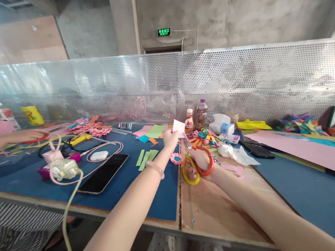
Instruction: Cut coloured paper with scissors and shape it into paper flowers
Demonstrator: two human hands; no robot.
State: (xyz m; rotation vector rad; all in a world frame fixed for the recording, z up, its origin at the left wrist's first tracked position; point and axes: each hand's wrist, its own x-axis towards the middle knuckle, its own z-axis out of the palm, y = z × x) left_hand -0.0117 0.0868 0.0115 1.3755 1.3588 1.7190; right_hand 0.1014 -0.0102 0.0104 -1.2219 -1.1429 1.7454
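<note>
My left hand is closed on a small pale pink piece of paper, held up above the table. In my right hand is a pair of scissors with one orange and one yellow handle loop. The blades point up toward the paper; whether they touch it I cannot tell. Below my hands a pink paper ring with a scalloped edge lies on the table. Green paper strips rest left of my left forearm.
A black phone, a power strip and looped cables lie to the left, near a co-worker's hand. Bottles, tissues and a paper heap stand beyond my hands. Large pink sheets cover the right.
</note>
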